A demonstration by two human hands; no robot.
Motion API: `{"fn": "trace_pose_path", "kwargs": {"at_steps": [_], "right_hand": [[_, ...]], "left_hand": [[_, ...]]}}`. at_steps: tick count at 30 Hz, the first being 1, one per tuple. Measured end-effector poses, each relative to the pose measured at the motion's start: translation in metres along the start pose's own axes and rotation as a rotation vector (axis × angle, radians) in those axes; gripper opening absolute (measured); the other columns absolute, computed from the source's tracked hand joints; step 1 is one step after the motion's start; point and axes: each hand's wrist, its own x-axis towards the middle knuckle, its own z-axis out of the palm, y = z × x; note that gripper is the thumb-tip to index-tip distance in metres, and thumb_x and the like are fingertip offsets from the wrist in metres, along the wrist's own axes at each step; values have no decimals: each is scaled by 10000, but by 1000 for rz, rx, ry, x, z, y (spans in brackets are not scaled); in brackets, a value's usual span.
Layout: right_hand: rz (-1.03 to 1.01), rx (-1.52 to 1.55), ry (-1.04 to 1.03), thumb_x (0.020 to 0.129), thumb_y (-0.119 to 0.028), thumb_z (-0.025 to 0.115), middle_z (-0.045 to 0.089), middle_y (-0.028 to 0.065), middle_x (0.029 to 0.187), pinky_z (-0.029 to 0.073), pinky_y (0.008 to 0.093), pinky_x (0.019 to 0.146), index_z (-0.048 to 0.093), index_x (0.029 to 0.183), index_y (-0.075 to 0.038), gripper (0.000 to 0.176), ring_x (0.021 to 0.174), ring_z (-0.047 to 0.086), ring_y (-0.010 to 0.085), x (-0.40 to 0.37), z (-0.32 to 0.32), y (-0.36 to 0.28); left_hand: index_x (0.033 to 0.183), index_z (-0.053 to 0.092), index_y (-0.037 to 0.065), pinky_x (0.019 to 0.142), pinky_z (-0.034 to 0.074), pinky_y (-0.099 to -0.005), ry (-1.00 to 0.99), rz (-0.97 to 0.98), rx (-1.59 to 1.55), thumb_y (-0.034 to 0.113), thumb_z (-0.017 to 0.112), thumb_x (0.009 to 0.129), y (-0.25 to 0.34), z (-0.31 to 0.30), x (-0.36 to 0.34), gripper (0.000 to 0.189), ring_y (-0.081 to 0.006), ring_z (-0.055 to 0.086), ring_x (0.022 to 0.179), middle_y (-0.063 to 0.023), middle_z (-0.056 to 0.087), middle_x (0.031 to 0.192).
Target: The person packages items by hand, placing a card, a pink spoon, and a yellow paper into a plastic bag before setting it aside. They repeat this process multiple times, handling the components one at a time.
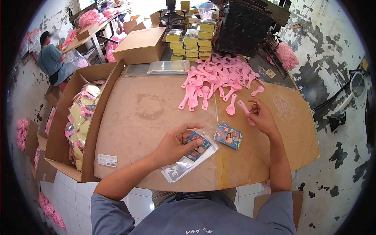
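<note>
My left hand (178, 143) is closed on a blue printed card (201, 150), its thumb lying across the front. Beneath that card lie clear plastic bags (176, 171) in a stack, and the card overlaps their upper end. In my right hand (263, 117) a pink measuring spoon (242, 105) is pinched between thumb and fingers, handle pointing up and left. Between my hands sits a stack of blue cards (229, 136). Just beyond it a single pink spoon (231, 106) lies apart from the large heap of pink spoons (221, 74).
On the left, a long open carton (100, 135) holds filled packets. At the back stand a closed cardboard box (137, 46), a stack of clear bags (168, 67), piles of yellow-edged cards (191, 41) and a dark machine (243, 31). A person (55, 60) sits at far left.
</note>
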Motion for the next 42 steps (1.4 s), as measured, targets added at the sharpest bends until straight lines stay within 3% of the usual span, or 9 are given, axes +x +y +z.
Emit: {"fn": "trace_pose_path", "kwargs": {"at_steps": [7,14,20,25,29,36,38,41,42], "right_hand": [[-153,561,-280,935,-1,709,601,44,1142,531,261,833,522,1371,35,475,949,619,93,-50,66,-89],[-350,567,-117,895,80,700,544,60,1105,563,232,790,397,1466,-35,657,943,640,108,-46,85,-118],[-349,666,-62,932,75,676,570,94,1155,581,251,823,406,1450,-39,596,976,672,138,-58,114,-102],[-606,242,-243,1016,-62,626,594,129,1265,517,377,989,498,1376,-25,384,1185,619,216,-55,98,-75],[-425,454,-311,1033,-131,611,601,119,1298,467,417,1037,637,1225,-27,220,1284,553,230,-54,84,-98],[-823,56,-367,959,-109,686,675,70,1166,508,385,946,725,1000,-62,74,1110,655,245,-52,73,-136],[-930,53,-253,933,-111,714,693,53,1085,527,364,882,722,996,-82,70,1039,675,241,-54,67,-150],[-1034,-512,-121,890,-95,734,685,32,963,519,338,758,715,965,-90,78,935,673,228,-67,59,-172],[-1011,-517,-103,878,-91,737,675,32,926,509,339,728,712,959,-89,84,893,667,229,-68,59,-175]], "left_hand": [[1453,492,4,866,568,-269,-27,-12,48,73,666,1016,-1,6,-3,476,-106,690,1015,-107,747,1118],[1419,544,-11,882,570,-271,-21,-31,26,106,667,1023,8,9,-5,431,-100,679,1029,-90,739,1152],[1379,584,-30,869,574,-264,-38,-63,-51,122,651,1035,0,3,-4,382,-100,680,1027,-82,726,1175],[1358,607,-16,851,561,-244,-47,-20,-119,130,626,1052,7,6,-5,340,-69,671,987,-59,744,1088],[1355,602,-14,839,554,-246,-70,-64,-104,156,629,1053,9,3,-4,348,-59,666,961,-49,743,1043],[1435,532,23,918,543,-285,-258,-73,-185,204,607,1068,-1,-9,-5,416,-106,671,1055,-76,719,1194],[1447,518,26,988,523,-340,-111,185,-61,215,643,1039,-2,-1,-1,467,-174,661,1147,-112,683,1279],[1448,512,20,1076,480,-405,-23,429,278,197,697,980,11,-1,-4,534,-260,616,1273,-157,628,1379],[1446,513,16,1102,464,-424,-18,487,419,185,715,958,19,-2,-6,555,-287,596,1313,-171,610,1408]]}}
